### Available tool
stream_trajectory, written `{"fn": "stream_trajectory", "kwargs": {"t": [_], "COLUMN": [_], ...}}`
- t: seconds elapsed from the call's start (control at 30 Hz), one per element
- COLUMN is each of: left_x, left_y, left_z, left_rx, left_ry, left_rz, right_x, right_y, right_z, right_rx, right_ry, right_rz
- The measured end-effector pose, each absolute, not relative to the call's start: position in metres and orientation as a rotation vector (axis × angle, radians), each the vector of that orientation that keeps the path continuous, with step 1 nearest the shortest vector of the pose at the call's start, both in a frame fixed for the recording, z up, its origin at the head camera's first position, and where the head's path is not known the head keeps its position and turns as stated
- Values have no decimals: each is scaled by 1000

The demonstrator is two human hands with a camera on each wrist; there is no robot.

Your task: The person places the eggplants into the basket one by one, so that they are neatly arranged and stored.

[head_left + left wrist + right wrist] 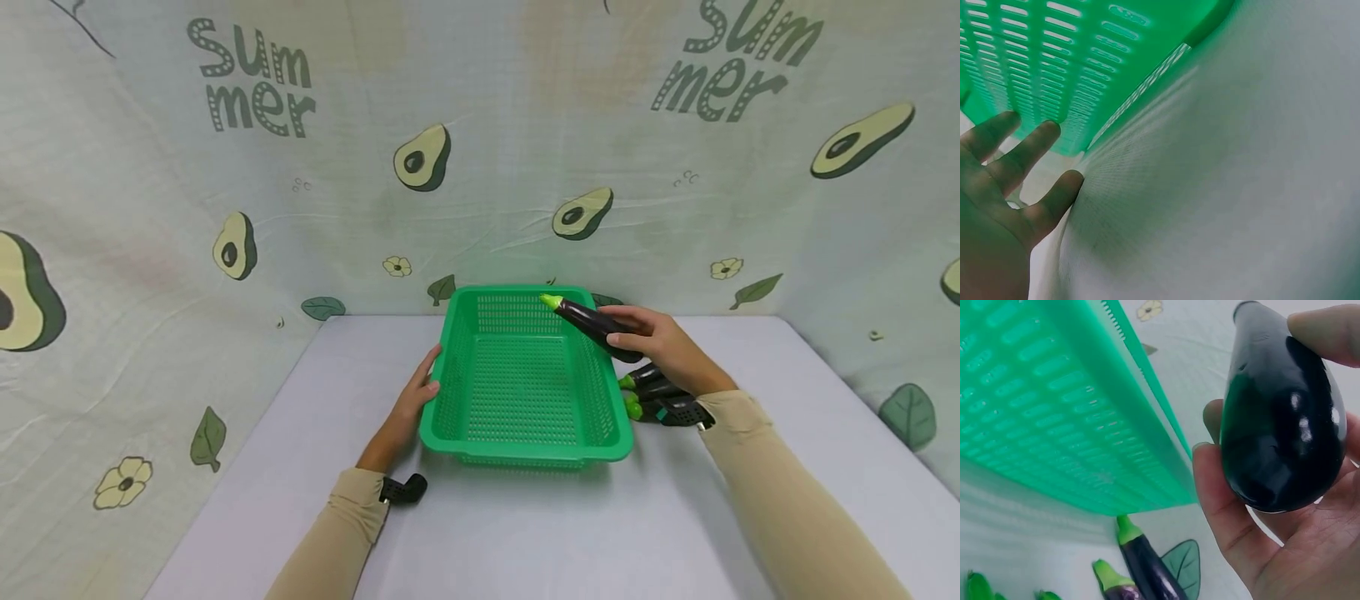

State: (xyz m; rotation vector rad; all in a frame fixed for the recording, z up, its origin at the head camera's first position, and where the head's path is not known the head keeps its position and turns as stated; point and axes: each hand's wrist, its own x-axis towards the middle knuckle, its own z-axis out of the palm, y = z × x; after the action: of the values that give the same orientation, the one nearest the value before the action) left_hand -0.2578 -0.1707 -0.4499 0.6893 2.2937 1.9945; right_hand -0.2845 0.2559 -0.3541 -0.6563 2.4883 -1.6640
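Observation:
A green slotted plastic basket stands on the white table. Along its left side is my left hand; in the left wrist view the extended fingers reach to the slotted outer wall. My right hand grips a dark purple eggplant above the basket's right rim, its green stem end pointing left over the inside. The right wrist view shows the rounded end of this eggplant between thumb and fingers. Several more eggplants lie right of the basket, partly hidden under the right hand and wrist.
A pale cloth with avocado, leaf and flower prints hangs behind the table and along both sides. The white tabletop reaches toward me in front of the basket. A black wrist camera sits on the left wrist.

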Motion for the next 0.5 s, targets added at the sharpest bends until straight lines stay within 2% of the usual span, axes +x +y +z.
{"fn": "stream_trajectory", "kwargs": {"t": [0.5], "left_x": [-259], "left_y": [-171], "left_z": [-452], "left_rx": [721], "left_ry": [2279], "left_rz": [1995], "right_x": [-297], "right_y": [244], "right_z": [-344], "right_rx": [-626], "right_ry": [2402], "right_rz": [-1678]}}
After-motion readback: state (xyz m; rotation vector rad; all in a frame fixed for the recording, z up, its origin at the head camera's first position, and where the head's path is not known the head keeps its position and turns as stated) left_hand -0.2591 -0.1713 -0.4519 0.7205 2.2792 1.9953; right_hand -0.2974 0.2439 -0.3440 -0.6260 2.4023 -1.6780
